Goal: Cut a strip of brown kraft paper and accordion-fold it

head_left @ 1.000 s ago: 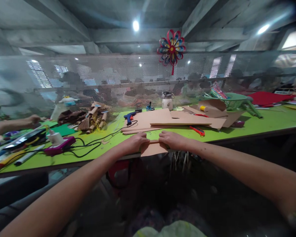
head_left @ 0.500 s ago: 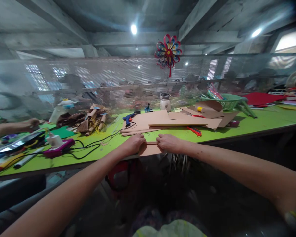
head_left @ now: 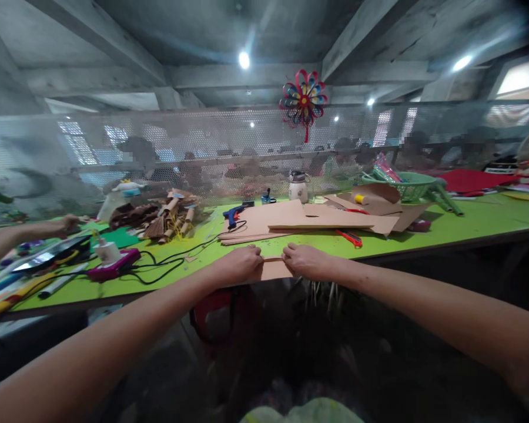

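Between my two hands is a piece of brown kraft paper (head_left: 277,269), its top edge folded or rolled over and its lower part hanging over the table's front edge. My left hand (head_left: 243,262) is closed on the paper's left end. Gripping the right end, my right hand (head_left: 303,261) has its fingers curled and pinched. Just beyond them lie stacked brown sheets (head_left: 264,218) and a red utility knife (head_left: 350,238). A blue glue gun (head_left: 233,216) rests on the left of that stack.
A purple power strip (head_left: 114,264) with black cords sits to the left, near crumpled brown paper pieces (head_left: 170,220). Another person's hand (head_left: 68,225) reaches in at far left. A white bottle (head_left: 298,187) and green basket (head_left: 412,187) stand at the back of the green table (head_left: 476,220).
The camera view has shifted slightly, so the scene sits a little lower and further right. Both hands keep hold of the paper, and its folded top edge looks slightly different.
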Action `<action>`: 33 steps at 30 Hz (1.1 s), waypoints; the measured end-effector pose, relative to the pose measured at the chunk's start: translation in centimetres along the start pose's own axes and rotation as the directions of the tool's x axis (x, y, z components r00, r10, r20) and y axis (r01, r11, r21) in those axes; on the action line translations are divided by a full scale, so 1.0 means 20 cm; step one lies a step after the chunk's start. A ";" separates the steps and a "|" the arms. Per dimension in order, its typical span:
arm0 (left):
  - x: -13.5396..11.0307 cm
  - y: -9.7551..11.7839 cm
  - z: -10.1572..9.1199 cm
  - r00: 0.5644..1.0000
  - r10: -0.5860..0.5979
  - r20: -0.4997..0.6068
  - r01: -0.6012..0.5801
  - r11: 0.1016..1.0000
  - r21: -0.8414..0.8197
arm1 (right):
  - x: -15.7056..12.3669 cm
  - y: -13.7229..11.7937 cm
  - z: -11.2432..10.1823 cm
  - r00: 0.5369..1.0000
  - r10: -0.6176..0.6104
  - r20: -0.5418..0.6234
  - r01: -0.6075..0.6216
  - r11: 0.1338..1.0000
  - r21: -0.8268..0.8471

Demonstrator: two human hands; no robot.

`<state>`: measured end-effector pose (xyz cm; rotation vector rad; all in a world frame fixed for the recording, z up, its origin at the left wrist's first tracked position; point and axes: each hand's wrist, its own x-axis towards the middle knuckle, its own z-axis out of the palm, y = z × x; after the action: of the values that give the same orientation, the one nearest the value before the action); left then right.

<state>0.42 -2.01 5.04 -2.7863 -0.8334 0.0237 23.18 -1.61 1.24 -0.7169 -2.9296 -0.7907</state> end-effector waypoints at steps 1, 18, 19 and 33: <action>0.03 0.00 -0.02 0.998 -0.044 0.044 0.044 0.999 -0.003 | 0.00 -0.01 -0.01 1.000 0.000 0.004 0.000 1.000 0.007; 0.22 -0.12 0.04 0.922 -0.318 0.222 0.381 0.851 -0.362 | -0.01 -0.07 0.00 0.992 0.123 -0.007 -0.123 0.992 -0.027; 0.23 -0.10 0.04 0.916 -0.339 0.215 0.393 0.865 -0.311 | -0.01 -0.07 0.00 0.992 0.125 -0.010 -0.125 0.992 -0.030; 0.20 0.03 0.02 0.883 -0.413 0.223 0.453 0.874 -0.178 | -0.01 -0.08 0.00 0.994 0.113 0.001 -0.113 0.993 -0.043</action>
<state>4.09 -0.16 4.79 -2.7526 -1.5879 0.1106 22.68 -2.94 0.53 -0.8796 -2.8527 -0.8448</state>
